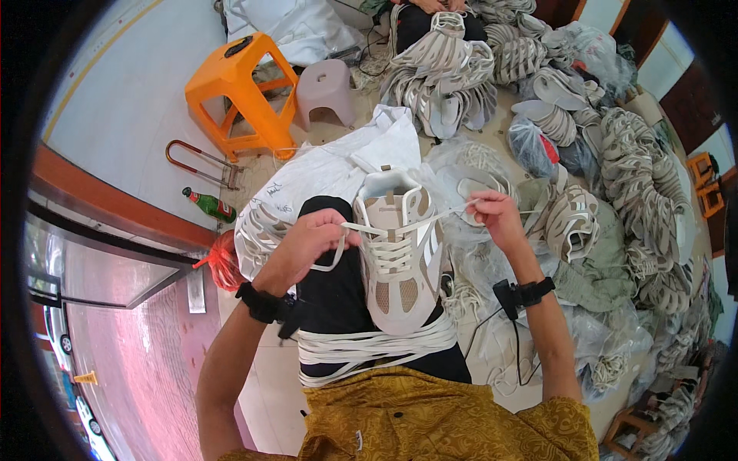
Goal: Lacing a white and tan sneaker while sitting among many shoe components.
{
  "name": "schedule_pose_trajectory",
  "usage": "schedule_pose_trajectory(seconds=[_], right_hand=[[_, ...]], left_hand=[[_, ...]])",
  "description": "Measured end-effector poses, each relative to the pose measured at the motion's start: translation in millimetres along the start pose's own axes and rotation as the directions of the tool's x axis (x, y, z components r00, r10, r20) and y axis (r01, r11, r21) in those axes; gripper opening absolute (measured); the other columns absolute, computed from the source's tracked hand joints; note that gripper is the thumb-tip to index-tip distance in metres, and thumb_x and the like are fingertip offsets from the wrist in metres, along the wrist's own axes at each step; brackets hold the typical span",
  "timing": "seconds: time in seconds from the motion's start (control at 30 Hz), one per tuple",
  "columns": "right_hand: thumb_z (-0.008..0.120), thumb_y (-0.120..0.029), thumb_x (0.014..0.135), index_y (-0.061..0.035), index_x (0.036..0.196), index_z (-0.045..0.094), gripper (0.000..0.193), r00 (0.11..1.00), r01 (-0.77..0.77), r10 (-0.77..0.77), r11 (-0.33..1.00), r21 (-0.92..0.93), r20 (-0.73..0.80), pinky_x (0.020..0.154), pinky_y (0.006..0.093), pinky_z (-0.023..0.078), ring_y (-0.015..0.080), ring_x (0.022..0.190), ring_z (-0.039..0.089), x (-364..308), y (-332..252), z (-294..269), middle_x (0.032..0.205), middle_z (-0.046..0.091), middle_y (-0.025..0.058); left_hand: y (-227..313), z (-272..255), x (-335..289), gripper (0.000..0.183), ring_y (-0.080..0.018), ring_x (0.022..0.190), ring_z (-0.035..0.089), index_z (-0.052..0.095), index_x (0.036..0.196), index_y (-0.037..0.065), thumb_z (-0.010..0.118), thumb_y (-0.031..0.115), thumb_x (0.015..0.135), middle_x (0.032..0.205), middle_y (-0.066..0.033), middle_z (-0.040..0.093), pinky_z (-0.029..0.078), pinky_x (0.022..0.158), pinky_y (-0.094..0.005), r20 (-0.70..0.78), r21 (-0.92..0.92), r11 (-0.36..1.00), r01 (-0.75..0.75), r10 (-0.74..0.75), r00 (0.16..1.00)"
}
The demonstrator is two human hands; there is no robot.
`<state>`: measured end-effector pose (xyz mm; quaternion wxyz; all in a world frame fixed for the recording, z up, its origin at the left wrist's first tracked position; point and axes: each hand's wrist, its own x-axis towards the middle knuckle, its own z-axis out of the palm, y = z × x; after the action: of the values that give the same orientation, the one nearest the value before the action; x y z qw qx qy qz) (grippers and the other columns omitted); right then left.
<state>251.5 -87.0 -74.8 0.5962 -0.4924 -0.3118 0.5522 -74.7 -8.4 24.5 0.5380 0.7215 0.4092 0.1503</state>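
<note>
A beige and white sneaker (397,288) rests across my dark-trousered lap, its toe toward me. Cream shoelace (396,257) crosses its front in several rows, and both loose ends stretch out from the upper eyelets. On the left, my left hand (311,242) is closed on one lace end, and a loop of it hangs below the fingers. My right hand (496,219) pinches the other end, out to the right of the shoe. A bundle of cream laces (369,347) lies over my thighs, below the toe.
An orange stool (244,96) and a grey stool (326,92) stand at the far left, near a green bottle (207,204). Heaps of similar shoe uppers (642,180) fill the right. Another person's hands (442,6) show at the top, behind stacked uppers (442,69).
</note>
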Motion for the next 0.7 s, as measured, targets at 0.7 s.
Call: schedule_pose_trajectory(seconds=[0.7], right_hand=[[0.049, -0.007, 0.086, 0.0026, 0.105, 0.05, 0.021, 0.88, 0.44, -0.326, 0.833, 0.335, -0.346, 0.058, 0.0215, 0.043, 0.014, 0.082, 0.053, -62, -110, -210, 0.092, 0.054, 0.0067]], left_hand=[[-24, -85, -44, 0.006, -0.0238, 0.074, 0.045, 0.05, 0.068, 0.007, 0.052, 0.007, 0.062, 0.068, -0.0069, 0.042, 0.037, 0.067, -0.0341, 0.009, 1.0, -0.002, -0.01, 0.57, 0.822]])
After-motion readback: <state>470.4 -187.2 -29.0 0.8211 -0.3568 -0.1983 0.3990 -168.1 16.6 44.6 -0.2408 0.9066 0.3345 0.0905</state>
